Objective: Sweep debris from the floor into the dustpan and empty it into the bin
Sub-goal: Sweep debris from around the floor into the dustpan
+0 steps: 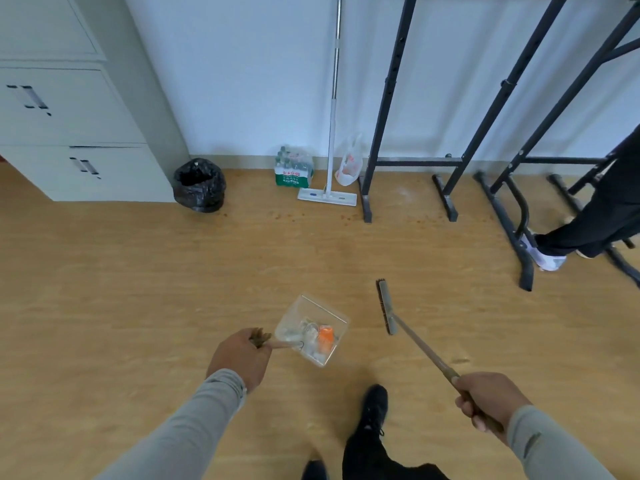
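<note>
My left hand (240, 356) grips the handle of a clear plastic dustpan (308, 311), held above the wooden floor. Inside the pan lie white scraps and an orange piece of debris (326, 336). My right hand (490, 398) is closed around the handle of a small brush (387, 306), whose bristle head hovers to the right of the dustpan, apart from it. A bin lined with a black bag (199, 185) stands far ahead on the left, against the cabinet and near the wall. Small brown crumbs (294, 216) are scattered on the floor near the wall.
A grey cabinet (69, 133) fills the left. A flat mop (327, 195), a pack of water bottles (293, 168) and a plastic bag (349, 164) sit by the wall. Black metal rack legs (450, 188) stand at right, with another person's leg and shoe (550, 258). My own shoe (375, 407) is below.
</note>
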Demonstrator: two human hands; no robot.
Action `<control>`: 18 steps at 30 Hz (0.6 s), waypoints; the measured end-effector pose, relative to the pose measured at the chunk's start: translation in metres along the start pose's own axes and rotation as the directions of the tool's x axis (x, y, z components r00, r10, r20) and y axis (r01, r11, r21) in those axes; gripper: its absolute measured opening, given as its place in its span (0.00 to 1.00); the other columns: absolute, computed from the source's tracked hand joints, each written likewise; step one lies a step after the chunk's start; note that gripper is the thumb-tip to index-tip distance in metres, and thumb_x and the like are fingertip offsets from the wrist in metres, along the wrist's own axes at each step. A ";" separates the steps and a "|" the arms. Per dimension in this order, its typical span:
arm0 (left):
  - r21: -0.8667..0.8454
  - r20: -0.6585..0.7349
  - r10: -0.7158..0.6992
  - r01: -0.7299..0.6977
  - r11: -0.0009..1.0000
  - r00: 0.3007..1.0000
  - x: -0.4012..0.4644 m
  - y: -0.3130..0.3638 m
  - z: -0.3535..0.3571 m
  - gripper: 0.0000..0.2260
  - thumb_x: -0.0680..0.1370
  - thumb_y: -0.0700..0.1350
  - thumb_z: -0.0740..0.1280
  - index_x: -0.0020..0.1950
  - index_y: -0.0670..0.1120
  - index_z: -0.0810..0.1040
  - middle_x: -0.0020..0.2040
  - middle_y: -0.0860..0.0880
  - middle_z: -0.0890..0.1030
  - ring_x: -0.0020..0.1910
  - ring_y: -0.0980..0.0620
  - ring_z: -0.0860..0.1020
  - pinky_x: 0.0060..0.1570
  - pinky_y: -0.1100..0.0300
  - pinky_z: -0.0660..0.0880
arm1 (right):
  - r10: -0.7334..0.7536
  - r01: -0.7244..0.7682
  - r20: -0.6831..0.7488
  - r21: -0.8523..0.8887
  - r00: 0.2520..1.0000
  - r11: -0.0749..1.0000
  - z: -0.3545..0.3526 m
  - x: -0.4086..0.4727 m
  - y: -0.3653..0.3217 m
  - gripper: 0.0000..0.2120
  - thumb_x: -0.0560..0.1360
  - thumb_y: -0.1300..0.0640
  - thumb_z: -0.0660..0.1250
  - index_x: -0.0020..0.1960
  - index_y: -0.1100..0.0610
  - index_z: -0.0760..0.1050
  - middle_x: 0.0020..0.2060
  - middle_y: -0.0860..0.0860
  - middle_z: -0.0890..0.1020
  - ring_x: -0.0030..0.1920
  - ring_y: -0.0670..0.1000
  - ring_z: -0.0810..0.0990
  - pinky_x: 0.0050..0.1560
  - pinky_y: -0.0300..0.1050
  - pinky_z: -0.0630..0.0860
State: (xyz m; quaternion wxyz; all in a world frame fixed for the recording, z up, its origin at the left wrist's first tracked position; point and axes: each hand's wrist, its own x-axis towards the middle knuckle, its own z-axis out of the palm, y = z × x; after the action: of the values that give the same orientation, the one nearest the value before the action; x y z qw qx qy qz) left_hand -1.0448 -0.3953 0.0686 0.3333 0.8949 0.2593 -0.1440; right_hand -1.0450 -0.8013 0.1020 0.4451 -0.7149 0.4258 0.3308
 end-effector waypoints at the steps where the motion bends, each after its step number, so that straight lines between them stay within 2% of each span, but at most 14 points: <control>1: -0.002 -0.001 -0.002 0.002 1.000 1.000 0.008 0.009 0.003 0.04 0.77 0.55 0.68 0.48 0.58 0.75 0.40 0.60 0.79 0.38 0.56 0.78 0.38 0.60 0.73 | -0.001 0.001 0.003 0.002 1.000 1.000 -0.006 0.006 -0.005 0.08 0.81 0.63 0.64 0.53 0.68 0.76 0.30 0.59 0.77 0.22 0.51 0.70 0.21 0.40 0.65; 7: 0.017 0.004 -0.013 0.013 1.000 1.000 0.063 0.079 0.030 0.04 0.76 0.55 0.69 0.47 0.58 0.76 0.40 0.59 0.79 0.36 0.58 0.77 0.32 0.63 0.69 | -0.063 0.063 0.002 -0.026 0.998 0.998 -0.058 0.049 -0.042 0.05 0.81 0.61 0.64 0.52 0.61 0.79 0.30 0.59 0.78 0.23 0.50 0.71 0.22 0.40 0.66; 11: 0.019 -0.008 -0.015 0.016 1.000 1.000 0.102 0.145 0.046 0.05 0.76 0.55 0.69 0.48 0.56 0.78 0.42 0.56 0.81 0.39 0.54 0.78 0.39 0.58 0.72 | -0.172 0.167 -0.032 -0.108 0.985 0.980 -0.108 0.085 -0.082 0.06 0.81 0.60 0.64 0.54 0.58 0.79 0.27 0.57 0.79 0.22 0.52 0.70 0.23 0.38 0.64; 13: 0.021 -0.015 -0.005 0.006 1.000 1.000 0.118 0.179 0.052 0.05 0.76 0.54 0.69 0.48 0.55 0.77 0.40 0.58 0.79 0.38 0.54 0.77 0.39 0.58 0.72 | -0.227 0.219 -0.047 -0.134 0.973 0.966 -0.136 0.100 -0.104 0.06 0.80 0.57 0.65 0.56 0.55 0.76 0.26 0.56 0.80 0.23 0.53 0.69 0.24 0.38 0.62; 16: -0.015 -0.014 0.009 -0.009 1.000 1.000 0.141 0.222 0.060 0.06 0.76 0.54 0.70 0.49 0.55 0.76 0.40 0.60 0.78 0.37 0.56 0.77 0.38 0.58 0.72 | -0.268 0.258 -0.079 -0.117 0.960 0.959 -0.167 0.115 -0.128 0.12 0.80 0.55 0.66 0.61 0.44 0.69 0.31 0.56 0.83 0.24 0.53 0.73 0.24 0.41 0.66; 18: -0.063 -0.017 0.003 -0.004 0.998 1.000 0.159 0.244 0.064 0.05 0.76 0.53 0.70 0.49 0.55 0.77 0.41 0.58 0.80 0.39 0.53 0.79 0.40 0.57 0.75 | -0.247 0.237 -0.083 -0.110 0.966 0.965 -0.177 0.125 -0.135 0.12 0.79 0.55 0.66 0.60 0.45 0.69 0.36 0.57 0.84 0.24 0.53 0.74 0.25 0.41 0.69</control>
State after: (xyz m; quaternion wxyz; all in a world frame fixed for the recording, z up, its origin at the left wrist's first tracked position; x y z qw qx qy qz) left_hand -0.7826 -0.5368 0.0805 0.3594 0.8857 0.2649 -0.1274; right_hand -0.8540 -0.9700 0.1114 0.4251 -0.7979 0.3393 0.2599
